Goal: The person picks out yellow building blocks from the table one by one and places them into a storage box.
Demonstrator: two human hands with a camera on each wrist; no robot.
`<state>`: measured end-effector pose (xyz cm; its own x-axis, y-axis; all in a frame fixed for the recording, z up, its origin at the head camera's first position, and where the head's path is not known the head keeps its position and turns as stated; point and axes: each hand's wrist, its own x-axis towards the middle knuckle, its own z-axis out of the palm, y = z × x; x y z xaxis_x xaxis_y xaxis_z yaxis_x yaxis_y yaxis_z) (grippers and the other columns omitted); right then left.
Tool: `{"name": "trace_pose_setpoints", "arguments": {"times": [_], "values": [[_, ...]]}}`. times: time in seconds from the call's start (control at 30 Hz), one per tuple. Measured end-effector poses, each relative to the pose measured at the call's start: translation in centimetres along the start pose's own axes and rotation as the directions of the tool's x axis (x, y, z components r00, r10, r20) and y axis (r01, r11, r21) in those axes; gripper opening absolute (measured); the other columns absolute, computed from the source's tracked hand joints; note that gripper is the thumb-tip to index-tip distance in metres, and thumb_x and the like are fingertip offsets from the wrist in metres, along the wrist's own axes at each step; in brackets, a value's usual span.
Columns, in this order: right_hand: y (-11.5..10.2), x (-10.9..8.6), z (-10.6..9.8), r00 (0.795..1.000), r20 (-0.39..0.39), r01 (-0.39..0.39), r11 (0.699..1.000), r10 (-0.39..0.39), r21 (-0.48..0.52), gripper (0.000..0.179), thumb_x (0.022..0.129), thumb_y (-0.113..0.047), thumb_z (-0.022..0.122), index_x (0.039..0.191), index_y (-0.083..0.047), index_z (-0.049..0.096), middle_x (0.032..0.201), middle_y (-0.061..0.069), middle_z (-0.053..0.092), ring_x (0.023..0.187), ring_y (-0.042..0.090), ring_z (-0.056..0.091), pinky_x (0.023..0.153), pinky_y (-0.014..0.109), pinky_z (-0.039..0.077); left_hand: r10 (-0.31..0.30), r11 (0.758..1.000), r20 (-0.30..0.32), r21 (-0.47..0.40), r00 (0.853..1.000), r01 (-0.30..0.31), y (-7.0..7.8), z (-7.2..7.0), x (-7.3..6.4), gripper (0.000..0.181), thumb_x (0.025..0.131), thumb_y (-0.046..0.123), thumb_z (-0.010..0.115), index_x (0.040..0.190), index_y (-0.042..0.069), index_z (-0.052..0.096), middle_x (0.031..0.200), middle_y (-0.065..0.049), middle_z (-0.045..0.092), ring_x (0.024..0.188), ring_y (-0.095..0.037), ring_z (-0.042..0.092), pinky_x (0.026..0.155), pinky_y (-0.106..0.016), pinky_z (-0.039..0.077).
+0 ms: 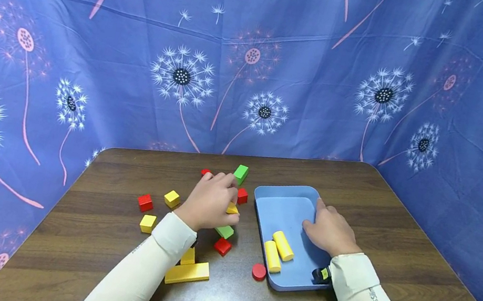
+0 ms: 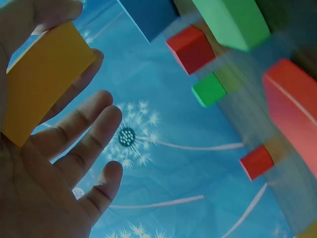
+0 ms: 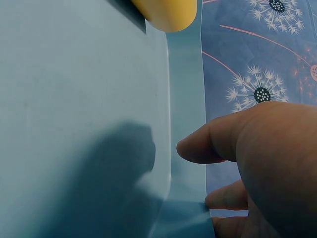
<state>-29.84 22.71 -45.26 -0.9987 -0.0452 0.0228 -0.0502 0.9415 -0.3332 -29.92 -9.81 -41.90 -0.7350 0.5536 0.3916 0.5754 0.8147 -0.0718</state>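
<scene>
My left hand (image 1: 210, 201) pinches a yellow block (image 2: 48, 82) between thumb and fingers, over the loose blocks. The other fingers spread away from it in the left wrist view; from the head only its corner shows. Below that hand lie a light green block (image 1: 224, 231) and a red block (image 1: 222, 246). On the right, a shallow blue tray (image 1: 277, 207) has my right hand (image 1: 332, 231) at its far right side. There the thumb is on the inner side and fingertips are at the outer rim. Two yellow cylinders (image 1: 272, 257) lie in the tray.
Left of the left hand sit a red cube (image 1: 145, 202) and two yellow cubes (image 1: 147, 224). Nearer me is a long yellow block (image 1: 188, 273). A red disc (image 1: 258, 271) lies beside the tray. Farther back stands a green block (image 1: 241, 173). Patterned blue cloth hangs behind the table.
</scene>
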Motion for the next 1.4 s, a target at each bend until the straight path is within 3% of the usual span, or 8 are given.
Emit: {"name": "trace_pose_setpoints", "arguments": {"times": [0.43,0.9,1.4], "values": [[-0.1,-0.1,-0.1,1.0,-0.002,-0.002,1.0,0.002,-0.001,0.083,0.098,-0.035,0.058,0.16,0.007,0.023,0.148,0.038,0.045,0.129,0.054,0.054,0.095,0.068,0.049,0.083,0.997,-0.02,0.001,0.996,-0.083,1.9,-0.1,0.2,0.019,0.079,0.044,0.068,0.078,0.026,0.064,0.116,0.007,0.059,0.106,-0.014,0.055,0.085,-0.038,0.039],[-0.2,-0.1,-0.2,1.0,0.003,-0.004,1.0,0.004,-0.008,0.083,0.098,-0.035,0.058,0.16,0.008,0.023,0.148,0.038,0.045,0.129,0.054,0.054,0.095,0.067,0.049,0.129,0.992,-0.007,-0.004,0.992,-0.13,3.1,-0.2,0.2,0.022,0.079,0.04,0.069,0.069,0.027,0.054,0.112,0.01,0.057,0.098,-0.011,0.053,0.084,-0.036,0.038],[-0.3,-0.1,-0.2,1.0,0.009,-0.002,1.0,0.002,-0.009,0.084,0.098,-0.036,0.058,0.16,0.008,0.022,0.149,0.037,0.044,0.13,0.053,0.053,0.096,0.067,0.049,0.152,0.988,0.013,0.005,0.988,-0.152,4.0,0.6,0.1,0.025,0.079,0.043,0.072,0.07,0.026,0.056,0.114,0.008,0.059,0.105,-0.011,0.055,0.084,-0.036,0.038]]}}
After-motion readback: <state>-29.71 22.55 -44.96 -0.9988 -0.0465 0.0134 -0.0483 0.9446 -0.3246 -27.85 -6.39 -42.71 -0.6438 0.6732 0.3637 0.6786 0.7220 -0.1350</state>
